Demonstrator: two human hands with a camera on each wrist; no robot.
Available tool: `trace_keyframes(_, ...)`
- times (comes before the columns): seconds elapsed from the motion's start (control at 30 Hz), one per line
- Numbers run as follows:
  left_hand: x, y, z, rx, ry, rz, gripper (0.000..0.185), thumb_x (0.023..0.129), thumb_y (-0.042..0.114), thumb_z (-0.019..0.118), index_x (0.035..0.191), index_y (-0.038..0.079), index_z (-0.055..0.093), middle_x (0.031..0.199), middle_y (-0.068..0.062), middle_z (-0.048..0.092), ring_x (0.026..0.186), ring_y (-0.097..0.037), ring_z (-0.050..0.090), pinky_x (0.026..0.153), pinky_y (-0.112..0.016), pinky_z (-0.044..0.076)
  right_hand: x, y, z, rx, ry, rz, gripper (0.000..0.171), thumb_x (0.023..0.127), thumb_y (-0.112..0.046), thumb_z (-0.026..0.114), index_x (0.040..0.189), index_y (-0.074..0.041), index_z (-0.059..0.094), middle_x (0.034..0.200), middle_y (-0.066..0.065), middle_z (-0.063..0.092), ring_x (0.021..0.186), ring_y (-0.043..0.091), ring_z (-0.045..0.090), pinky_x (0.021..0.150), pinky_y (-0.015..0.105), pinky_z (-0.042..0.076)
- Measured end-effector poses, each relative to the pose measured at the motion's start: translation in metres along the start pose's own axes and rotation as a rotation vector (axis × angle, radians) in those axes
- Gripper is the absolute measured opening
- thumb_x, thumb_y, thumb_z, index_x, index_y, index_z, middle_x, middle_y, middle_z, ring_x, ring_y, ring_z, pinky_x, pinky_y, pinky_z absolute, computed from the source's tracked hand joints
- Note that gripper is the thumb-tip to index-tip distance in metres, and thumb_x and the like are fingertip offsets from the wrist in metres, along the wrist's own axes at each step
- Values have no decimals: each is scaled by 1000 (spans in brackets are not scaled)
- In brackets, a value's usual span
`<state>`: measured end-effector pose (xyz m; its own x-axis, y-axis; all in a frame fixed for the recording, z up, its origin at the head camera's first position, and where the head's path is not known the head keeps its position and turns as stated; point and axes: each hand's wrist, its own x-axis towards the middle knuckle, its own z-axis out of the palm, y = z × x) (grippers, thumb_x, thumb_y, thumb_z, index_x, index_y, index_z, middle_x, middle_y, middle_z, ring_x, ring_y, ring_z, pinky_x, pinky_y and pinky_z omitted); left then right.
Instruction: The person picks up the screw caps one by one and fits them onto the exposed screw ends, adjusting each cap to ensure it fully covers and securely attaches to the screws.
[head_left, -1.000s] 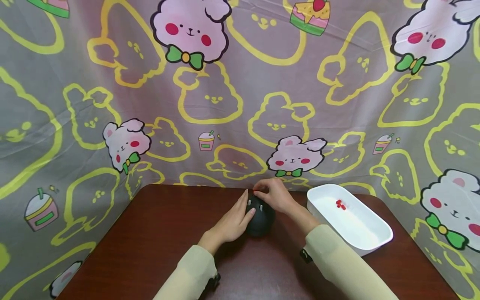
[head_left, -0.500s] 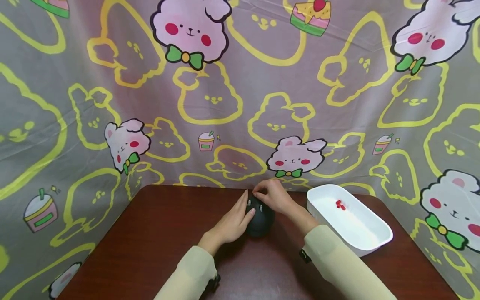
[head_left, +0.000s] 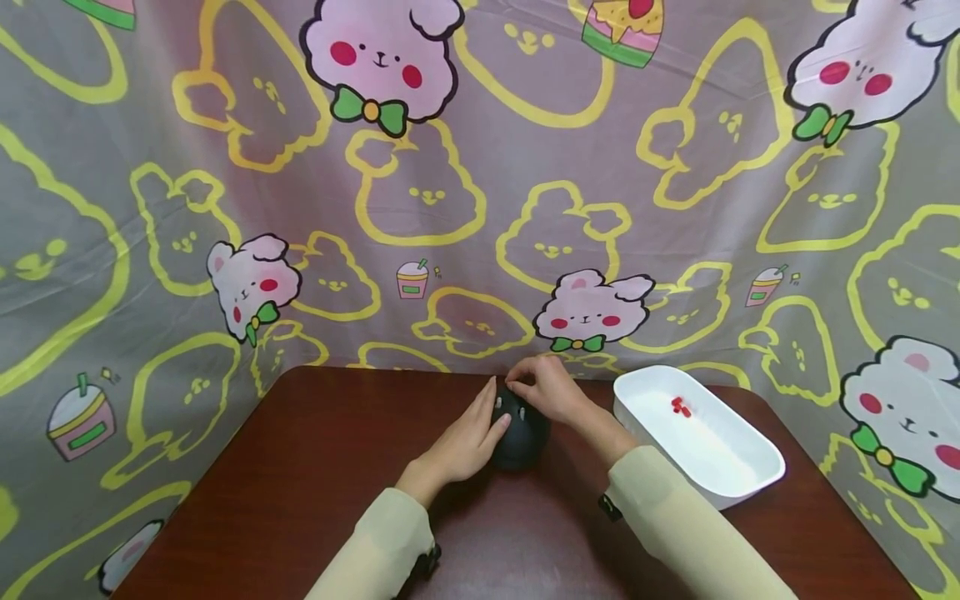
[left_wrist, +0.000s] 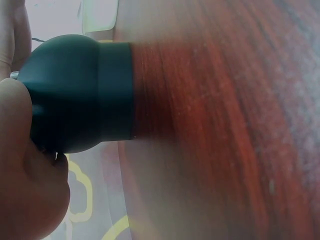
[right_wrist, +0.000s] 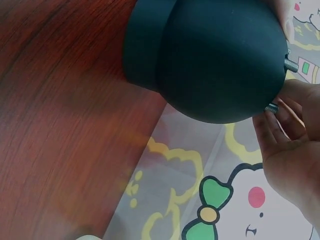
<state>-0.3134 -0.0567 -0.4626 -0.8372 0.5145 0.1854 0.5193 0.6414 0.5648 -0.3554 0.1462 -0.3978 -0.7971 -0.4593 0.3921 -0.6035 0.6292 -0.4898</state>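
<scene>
A dark rounded dome-shaped object [head_left: 522,439] stands on the brown table [head_left: 300,475] near its far edge. My left hand [head_left: 467,435] holds its left side, fingers laid along it and the thumb across its front. My right hand [head_left: 546,388] is on its top, fingertips pinched together on something small that they hide. In the right wrist view, short metal studs [right_wrist: 290,64] stick out of the dome [right_wrist: 210,55], and my right fingers [right_wrist: 280,125] touch one of them. The left wrist view shows the dome [left_wrist: 75,92] against my left palm [left_wrist: 25,180].
A white rectangular tray [head_left: 759,492] sits on the table to the right of the dome, with small red pieces [head_left: 681,407] inside near its far end. A cartoon-print cloth [head_left: 450,192] hangs behind and to both sides of the table.
A red bit showed at my right fingertips a second ago and is now hidden by them. Both hands have stayed on the dome.
</scene>
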Motion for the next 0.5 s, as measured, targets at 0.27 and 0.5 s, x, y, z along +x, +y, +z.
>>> trace_keyframes(0.27,0,3,-1,-18,16,20,77,110,54,29,165,8,3,172,-8,3,157,-21,12,123,-47,24,-3,1,-7,15,-55,-26,17,94,-7,73,110,-5,77,103,5,76,95,18,71,89,41,58)
trace_keyframes(0.5,-1,3,0,-8,8,4,77,110,55,28,165,9,1,173,-5,0,157,-19,10,124,-45,22,-9,1,-18,-10,-63,-61,16,93,-5,73,109,-3,75,100,5,75,93,18,71,86,41,58)
